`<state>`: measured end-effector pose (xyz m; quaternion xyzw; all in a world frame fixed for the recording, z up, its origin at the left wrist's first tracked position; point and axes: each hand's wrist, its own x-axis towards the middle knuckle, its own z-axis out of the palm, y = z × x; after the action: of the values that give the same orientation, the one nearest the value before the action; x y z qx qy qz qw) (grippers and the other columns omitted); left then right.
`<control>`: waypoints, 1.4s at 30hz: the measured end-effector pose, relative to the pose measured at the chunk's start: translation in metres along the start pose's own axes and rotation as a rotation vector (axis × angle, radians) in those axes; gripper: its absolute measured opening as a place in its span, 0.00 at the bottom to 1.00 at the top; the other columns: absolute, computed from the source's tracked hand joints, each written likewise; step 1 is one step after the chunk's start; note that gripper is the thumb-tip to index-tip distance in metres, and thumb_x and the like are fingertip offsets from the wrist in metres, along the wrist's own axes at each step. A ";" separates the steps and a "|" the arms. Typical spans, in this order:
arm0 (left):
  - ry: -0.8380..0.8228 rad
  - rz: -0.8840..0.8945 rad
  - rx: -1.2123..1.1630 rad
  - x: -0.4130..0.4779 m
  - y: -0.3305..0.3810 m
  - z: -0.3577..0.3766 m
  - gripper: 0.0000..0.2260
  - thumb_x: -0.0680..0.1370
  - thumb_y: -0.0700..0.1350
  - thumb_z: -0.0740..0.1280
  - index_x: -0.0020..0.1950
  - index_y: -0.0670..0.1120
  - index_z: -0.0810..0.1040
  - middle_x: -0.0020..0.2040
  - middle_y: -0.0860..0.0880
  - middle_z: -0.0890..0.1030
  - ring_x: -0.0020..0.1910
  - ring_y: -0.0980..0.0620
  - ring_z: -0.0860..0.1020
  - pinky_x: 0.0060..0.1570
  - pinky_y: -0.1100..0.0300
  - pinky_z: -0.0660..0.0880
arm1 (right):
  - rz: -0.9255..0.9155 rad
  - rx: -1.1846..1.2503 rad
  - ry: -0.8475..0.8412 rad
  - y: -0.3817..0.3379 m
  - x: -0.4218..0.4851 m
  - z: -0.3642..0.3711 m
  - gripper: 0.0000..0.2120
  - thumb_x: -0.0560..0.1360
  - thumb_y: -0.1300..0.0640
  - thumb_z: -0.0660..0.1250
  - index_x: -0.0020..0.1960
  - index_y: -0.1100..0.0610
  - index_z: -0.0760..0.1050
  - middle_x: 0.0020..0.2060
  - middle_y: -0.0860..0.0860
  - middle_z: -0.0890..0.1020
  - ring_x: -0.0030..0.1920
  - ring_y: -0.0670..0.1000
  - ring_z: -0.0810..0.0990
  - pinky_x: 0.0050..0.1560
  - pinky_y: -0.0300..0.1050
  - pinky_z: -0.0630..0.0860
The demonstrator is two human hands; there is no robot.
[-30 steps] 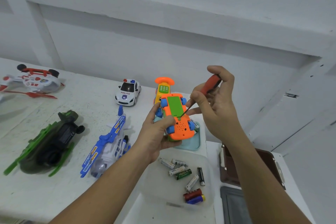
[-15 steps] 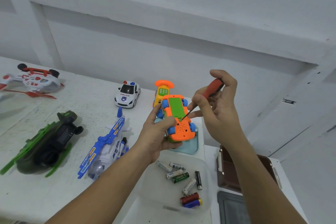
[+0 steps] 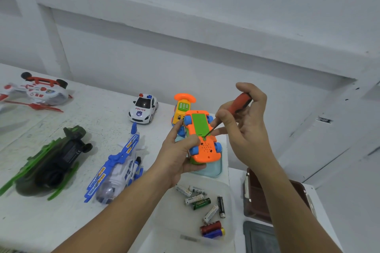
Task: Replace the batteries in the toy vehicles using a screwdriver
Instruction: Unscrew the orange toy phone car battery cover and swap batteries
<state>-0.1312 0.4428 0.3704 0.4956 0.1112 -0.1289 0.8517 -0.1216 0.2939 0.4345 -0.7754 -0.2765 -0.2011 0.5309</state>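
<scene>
Left hand [image 3: 176, 156] grips the upturned orange plastic toy car [image 3: 205, 150]; right hand [image 3: 246, 129] pinches the red-handled screwdriver [image 3: 239, 101], tip at its green battery cover [image 3: 200, 124] (still on); swap pending.

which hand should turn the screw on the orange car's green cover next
Right. The right hand grips the screwdriver, its tip at the screw by the green cover. The left hand is busy holding the orange toy car underside up.
</scene>
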 end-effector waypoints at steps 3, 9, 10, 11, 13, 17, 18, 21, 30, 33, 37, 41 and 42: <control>0.002 0.002 -0.006 0.002 0.000 0.000 0.28 0.76 0.38 0.68 0.71 0.62 0.68 0.64 0.45 0.77 0.45 0.40 0.85 0.37 0.46 0.81 | -0.011 0.001 0.024 -0.002 0.000 -0.001 0.27 0.78 0.62 0.62 0.61 0.30 0.60 0.42 0.55 0.76 0.42 0.57 0.83 0.41 0.56 0.83; 0.007 0.007 -0.008 0.004 0.000 0.002 0.28 0.76 0.37 0.68 0.69 0.63 0.70 0.64 0.45 0.78 0.44 0.39 0.85 0.37 0.47 0.81 | -0.006 0.010 0.023 -0.003 0.001 -0.003 0.28 0.78 0.62 0.62 0.61 0.29 0.61 0.41 0.53 0.77 0.41 0.56 0.83 0.40 0.57 0.83; 0.007 0.006 -0.008 0.004 0.000 0.003 0.28 0.76 0.37 0.68 0.69 0.63 0.70 0.64 0.45 0.78 0.44 0.39 0.85 0.37 0.47 0.81 | -0.005 0.012 0.019 -0.002 0.001 -0.002 0.28 0.78 0.62 0.62 0.61 0.30 0.61 0.41 0.53 0.77 0.41 0.56 0.83 0.40 0.57 0.83; 0.007 0.006 -0.008 0.004 0.000 0.003 0.28 0.76 0.37 0.68 0.69 0.64 0.70 0.64 0.45 0.77 0.44 0.39 0.85 0.36 0.47 0.81 | -0.006 0.013 0.018 -0.002 0.001 -0.002 0.28 0.78 0.62 0.62 0.61 0.29 0.61 0.41 0.54 0.77 0.41 0.56 0.83 0.40 0.58 0.83; 0.008 0.007 -0.009 0.004 0.000 0.003 0.28 0.76 0.37 0.68 0.69 0.63 0.70 0.64 0.45 0.77 0.44 0.40 0.85 0.36 0.48 0.81 | -0.010 0.008 0.016 -0.001 0.000 -0.002 0.28 0.78 0.62 0.62 0.61 0.29 0.61 0.41 0.52 0.77 0.41 0.57 0.83 0.40 0.58 0.83; 0.010 0.009 -0.005 0.005 0.000 0.004 0.28 0.76 0.37 0.68 0.69 0.63 0.70 0.64 0.45 0.78 0.46 0.39 0.85 0.35 0.49 0.80 | -0.006 0.012 0.014 0.000 0.001 -0.002 0.28 0.78 0.61 0.62 0.61 0.28 0.61 0.41 0.52 0.77 0.42 0.56 0.83 0.40 0.57 0.83; 0.010 0.010 -0.005 0.005 -0.001 0.004 0.28 0.76 0.37 0.67 0.69 0.63 0.70 0.63 0.45 0.78 0.46 0.39 0.85 0.35 0.49 0.80 | -0.007 0.012 0.017 0.000 0.001 -0.002 0.28 0.78 0.61 0.63 0.61 0.29 0.61 0.41 0.52 0.78 0.42 0.56 0.83 0.40 0.56 0.83; 0.017 0.005 -0.015 0.006 -0.002 0.004 0.27 0.76 0.37 0.67 0.69 0.62 0.70 0.62 0.45 0.79 0.45 0.39 0.85 0.35 0.49 0.80 | -0.049 -0.039 0.043 0.000 0.003 -0.003 0.24 0.77 0.57 0.67 0.61 0.32 0.65 0.43 0.48 0.76 0.46 0.51 0.80 0.38 0.54 0.83; 0.036 0.008 -0.052 0.010 0.002 0.006 0.28 0.76 0.36 0.67 0.70 0.61 0.69 0.62 0.43 0.79 0.44 0.39 0.85 0.33 0.49 0.80 | -0.107 -0.108 0.076 -0.006 0.017 -0.011 0.27 0.74 0.64 0.71 0.70 0.47 0.71 0.46 0.49 0.81 0.47 0.52 0.83 0.51 0.48 0.82; 0.030 0.012 -0.053 0.011 0.002 0.007 0.27 0.77 0.36 0.67 0.70 0.61 0.70 0.61 0.44 0.80 0.42 0.41 0.85 0.32 0.50 0.80 | -0.034 -0.021 -0.008 -0.008 0.021 -0.015 0.24 0.76 0.65 0.65 0.68 0.45 0.71 0.52 0.48 0.82 0.53 0.50 0.84 0.54 0.53 0.81; 0.032 0.011 -0.050 0.013 0.002 0.009 0.28 0.77 0.35 0.66 0.70 0.61 0.70 0.60 0.44 0.80 0.40 0.43 0.85 0.31 0.50 0.80 | -0.064 -0.059 -0.044 -0.008 0.026 -0.016 0.19 0.75 0.65 0.67 0.61 0.48 0.74 0.54 0.48 0.79 0.52 0.44 0.82 0.49 0.42 0.81; 0.029 0.009 -0.035 0.016 0.003 0.011 0.29 0.77 0.35 0.66 0.71 0.61 0.68 0.60 0.43 0.80 0.39 0.44 0.85 0.31 0.51 0.80 | -0.107 -0.159 -0.008 -0.006 0.033 -0.016 0.18 0.72 0.61 0.74 0.58 0.47 0.76 0.45 0.49 0.76 0.45 0.41 0.79 0.46 0.29 0.76; 0.026 0.007 -0.038 0.017 0.003 0.010 0.29 0.77 0.35 0.66 0.71 0.61 0.67 0.60 0.44 0.80 0.38 0.45 0.85 0.30 0.51 0.80 | -0.106 -0.166 -0.007 -0.005 0.033 -0.016 0.19 0.73 0.62 0.73 0.60 0.47 0.76 0.45 0.48 0.77 0.45 0.42 0.81 0.48 0.30 0.76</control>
<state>-0.1138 0.4331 0.3722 0.4814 0.1228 -0.1173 0.8599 -0.0995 0.2877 0.4638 -0.8018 -0.3016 -0.2483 0.4523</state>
